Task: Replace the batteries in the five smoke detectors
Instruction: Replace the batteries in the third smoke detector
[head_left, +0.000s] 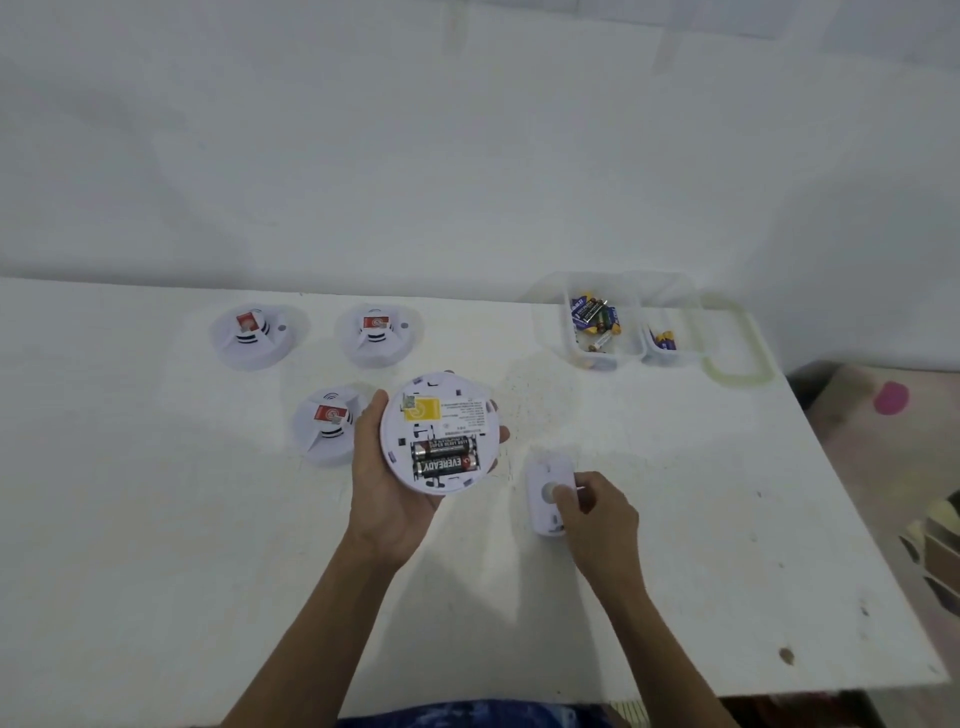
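My left hand (382, 480) grips a round white smoke detector (441, 431), turned back side up above the table. Two black batteries (445, 457) sit in its open compartment. My right hand (597, 512) pinches a white cover plate (545, 493) that lies on the table just right of the detector. Three more white detectors with red labels stand on the table: one at the far left (254, 335), one beside it (378, 332), one (324, 423) just left of my left hand.
A clear plastic box (602, 327) with several loose batteries stands at the back right; a smaller compartment (662, 343) next to it holds a few more. Its lid (732, 343) lies to the right. The white table (208, 571) ends at the right edge.
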